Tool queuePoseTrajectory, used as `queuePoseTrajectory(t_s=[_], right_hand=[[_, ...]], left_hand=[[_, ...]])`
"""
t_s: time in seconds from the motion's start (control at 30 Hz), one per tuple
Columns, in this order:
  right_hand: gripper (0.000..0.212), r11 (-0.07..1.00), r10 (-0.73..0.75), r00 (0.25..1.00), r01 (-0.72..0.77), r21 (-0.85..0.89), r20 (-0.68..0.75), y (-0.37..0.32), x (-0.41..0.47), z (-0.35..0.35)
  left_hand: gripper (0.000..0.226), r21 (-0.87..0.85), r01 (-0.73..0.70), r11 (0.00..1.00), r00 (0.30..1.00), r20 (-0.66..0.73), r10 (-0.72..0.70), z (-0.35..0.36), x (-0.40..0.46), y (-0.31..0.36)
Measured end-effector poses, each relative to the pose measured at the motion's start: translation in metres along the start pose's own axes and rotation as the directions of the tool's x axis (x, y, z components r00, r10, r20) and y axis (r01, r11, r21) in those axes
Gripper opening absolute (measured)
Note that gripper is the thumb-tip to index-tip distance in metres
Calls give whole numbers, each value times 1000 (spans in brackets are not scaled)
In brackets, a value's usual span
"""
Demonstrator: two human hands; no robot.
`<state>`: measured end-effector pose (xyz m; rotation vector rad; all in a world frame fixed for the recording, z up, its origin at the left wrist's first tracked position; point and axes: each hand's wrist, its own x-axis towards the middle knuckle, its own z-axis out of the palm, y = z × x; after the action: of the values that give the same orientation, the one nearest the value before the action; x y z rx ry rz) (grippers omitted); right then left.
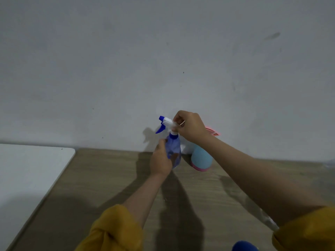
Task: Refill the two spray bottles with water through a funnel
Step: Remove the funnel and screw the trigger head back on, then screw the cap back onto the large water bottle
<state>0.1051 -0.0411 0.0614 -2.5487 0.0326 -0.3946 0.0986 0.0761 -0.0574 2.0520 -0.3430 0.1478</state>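
Observation:
A translucent blue spray bottle (173, 151) stands upright near the wall on the wooden table (101, 180). My left hand (160, 161) grips its body. Its white and blue trigger head (165, 124) is pinched by my right hand (190, 126), nozzle pointing left. Just right of it stands a light blue bottle with a pink base (202, 159), partly hidden by my right forearm. A pink piece (213, 132) shows behind my right wrist. No funnel can be made out.
A white tabletop (27, 171) adjoins the wooden table on the left. A grey wall (163, 60) rises right behind the bottles. A dark blue rounded object (244, 246) sits at the bottom edge. Something clear and shiny (268, 221) lies under my right forearm.

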Motion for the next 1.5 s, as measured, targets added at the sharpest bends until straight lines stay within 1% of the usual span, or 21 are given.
queuePoseTrajectory(t_s=[0.13,0.3,0.33,0.4,0.47,0.57,0.63,0.7,0.77,0.8,0.87,0.93,1.03,1.1,1.17,1.27,1.33,1.37,1.4,1.47,1.5], right_hand=[[34,1000,3,999,-2,-11,51,2,8,0],[32,997,-7,1000,9,-81,30,4,2,6],[34,993,-8,1000,11,-115,29,4,-1,7],[46,990,-14,1000,14,-140,2,3,-10,7],[55,999,14,997,-18,-52,-72,5,-27,2],[47,997,21,981,-7,72,-193,15,-73,-12],[36,995,-30,967,52,80,-255,29,-116,-21],[25,995,-69,961,87,56,-269,47,-166,-28],[17,994,-87,964,99,36,-253,71,-218,-33],[15,995,-86,964,96,25,-251,84,-243,-34],[11,999,-41,972,42,0,-232,112,-290,-40],[5,999,2,973,-9,-31,-229,143,-332,-49],[6,988,130,949,-149,-44,-289,194,-376,-70],[15,960,222,918,-265,-94,-328,226,-391,-87],[18,911,338,875,-397,-115,-346,255,-396,-105],[43,828,508,813,-552,-96,-285,293,-396,-121],[57,808,559,808,-581,-93,-188,311,-393,-124],[61,809,561,815,-577,-111,-148,318,-391,-124],[61,811,555,823,-567,-142,-121,325,-390,-122],[53,818,527,843,-538,-203,-106,333,-388,-119],[49,831,508,855,-519,-201,-110,336,-386,-119]], left_hand=[[46,19,4,1000,1000,-3,-4,6,2,-7],[49,42,-4,999,1000,12,3,5,0,-6],[50,49,-3,999,1000,11,2,4,-1,-4],[52,35,25,999,1000,9,-25,4,-4,0],[56,-14,51,999,999,7,-51,5,-8,3],[63,-112,55,992,998,2,-55,8,-22,10],[71,-131,52,990,998,-22,-55,14,-37,19],[78,-97,16,995,997,-69,-23,23,-60,34],[74,-99,-57,993,994,-101,47,34,-85,56],[71,-114,-96,989,992,-94,85,40,-99,68],[67,-158,-141,977,990,-50,134,54,-125,94],[68,-193,-164,967,986,7,169,72,-148,119],[71,-234,-227,945,961,105,257,98,-176,158],[72,-254,-272,928,940,134,313,114,-187,181],[74,-257,-313,914,926,130,354,130,-193,203],[83,-235,-368,900,909,113,401,150,-197,233],[90,-236,-369,899,911,99,400,161,-196,251],[94,-237,-368,899,914,84,396,165,-195,259],[97,-238,-367,899,917,66,392,170,-194,267],[99,-238,-374,897,919,34,392,177,-191,278],[99,-235,-376,896,920,23,392,181,-189,282]])
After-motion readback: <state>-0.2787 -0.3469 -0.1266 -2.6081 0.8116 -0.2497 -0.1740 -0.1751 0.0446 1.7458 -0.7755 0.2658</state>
